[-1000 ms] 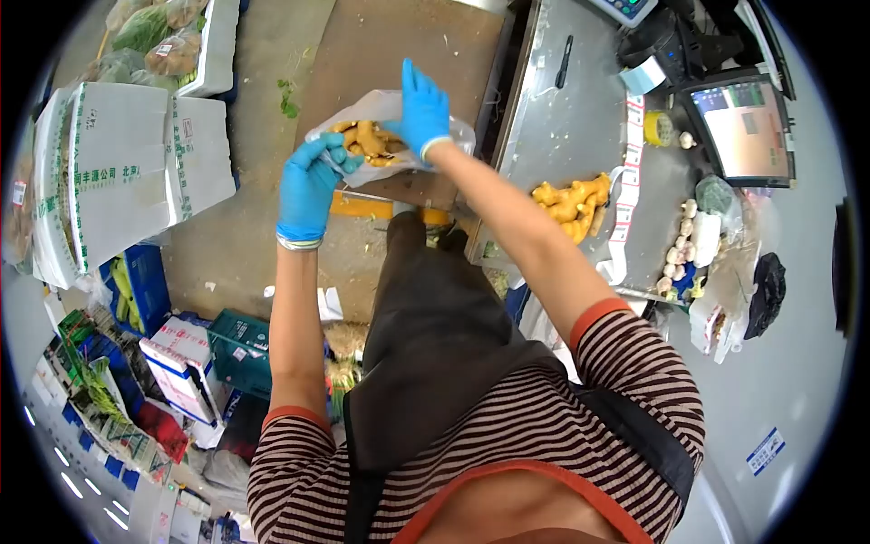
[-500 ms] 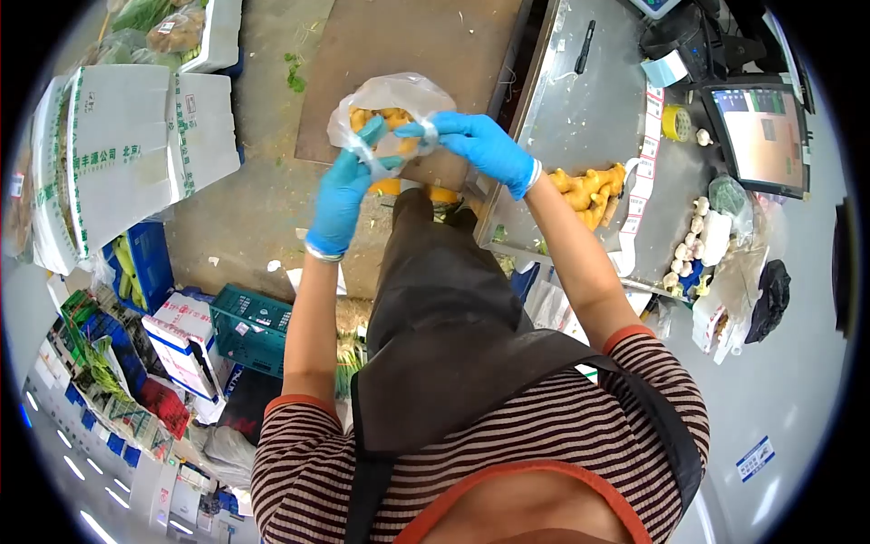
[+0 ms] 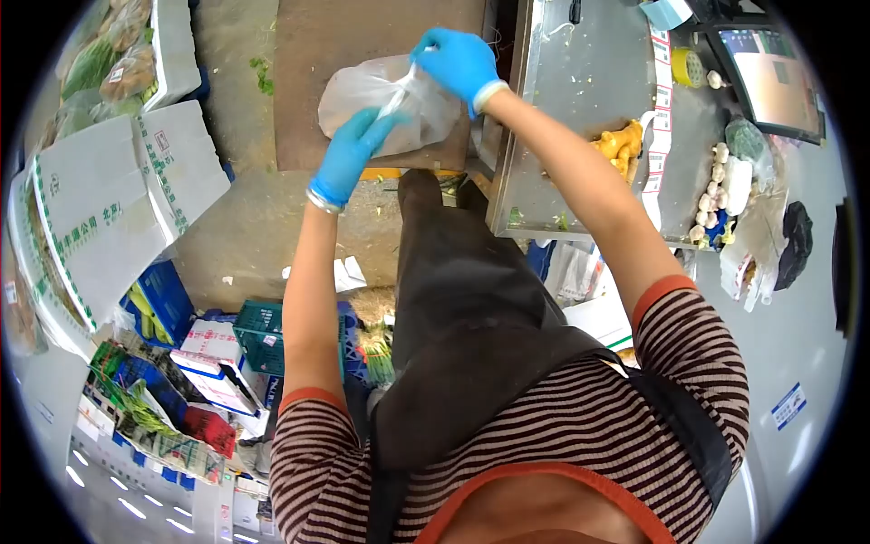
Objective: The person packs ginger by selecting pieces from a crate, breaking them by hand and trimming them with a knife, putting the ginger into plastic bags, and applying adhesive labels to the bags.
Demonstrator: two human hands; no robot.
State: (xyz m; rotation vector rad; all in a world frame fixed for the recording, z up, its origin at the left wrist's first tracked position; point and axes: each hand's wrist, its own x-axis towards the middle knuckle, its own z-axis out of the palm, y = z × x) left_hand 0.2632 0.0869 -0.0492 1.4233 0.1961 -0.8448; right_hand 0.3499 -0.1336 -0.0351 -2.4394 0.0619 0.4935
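A translucent plastic bag (image 3: 349, 102) hangs in front of me over a brown board, its neck gathered into a twisted strip. My left hand (image 3: 352, 152), in a blue glove, closes on the lower end of that strip, its fingertips slightly blurred. Higher and to the right, my right hand (image 3: 460, 68), also gloved, pinches the strip's upper end. The bag's contents cannot be made out through the cloudy plastic. Loose ginger (image 3: 620, 147) lies on the steel counter, partly behind my right forearm.
On the steel counter (image 3: 566, 109) are a label strip (image 3: 659, 109), a yellow tape roll (image 3: 687, 68), garlic bulbs (image 3: 710, 201) and a monitor (image 3: 770, 82). The brown board (image 3: 304, 54) lies ahead. White cartons (image 3: 100, 186) stand left, with a green crate (image 3: 260, 335) lower down.
The bag's mouth, open before with ginger showing inside, is now drawn together into a twisted neck. My right hand has risen, and my left hand has moved slightly down.
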